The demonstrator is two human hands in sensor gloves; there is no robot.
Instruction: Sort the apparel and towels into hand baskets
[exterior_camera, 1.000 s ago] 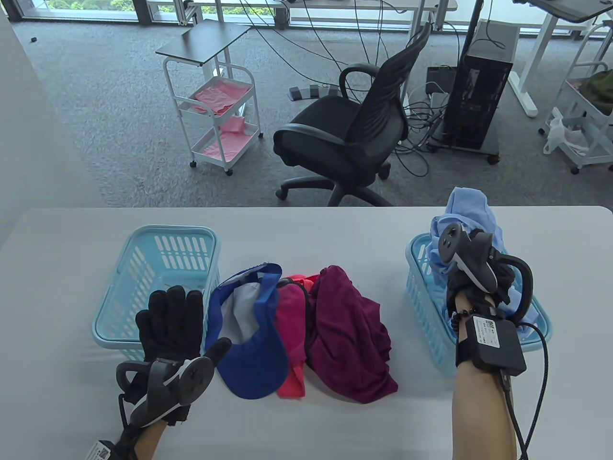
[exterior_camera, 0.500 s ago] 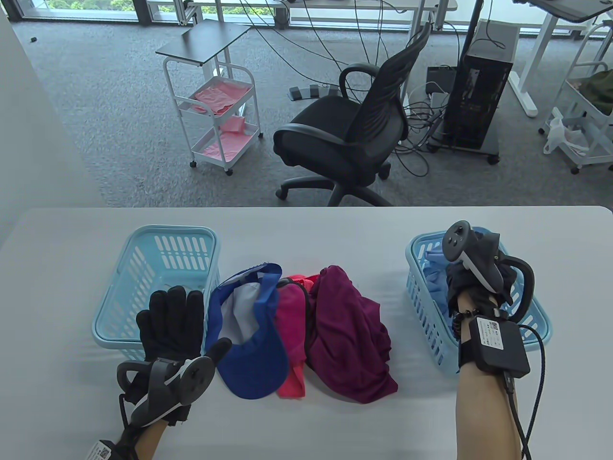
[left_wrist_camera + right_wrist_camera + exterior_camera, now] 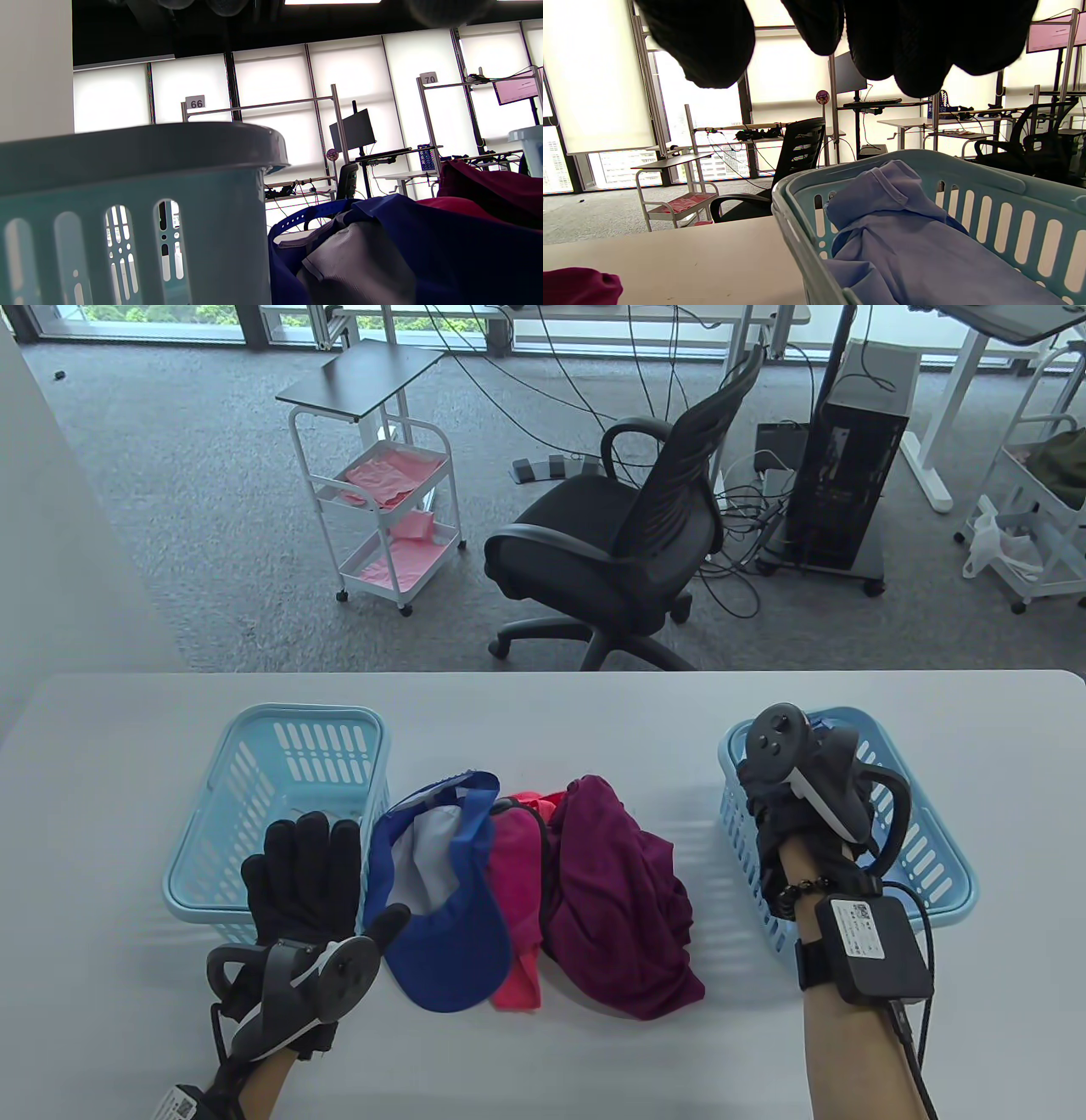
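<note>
Shirt (image 3: pixel 882 237) in rt basket (image 3: pixel 942 848), rt hand (image 3: pixel 802 806) above.

Office: swivel chair (image 3: pixel 611 551), desks, monitors.

Bare table (image 3: pixel 594 712) beyond the clothes pile (image 3: pixel 543 891) (baskets (image 3: pixel 280 729) flank it) lies open.

Office chair (image 3: pixel 628 534), trolley (image 3: pixel 386 487), computer tower (image 3: pixel 848 475)
</note>
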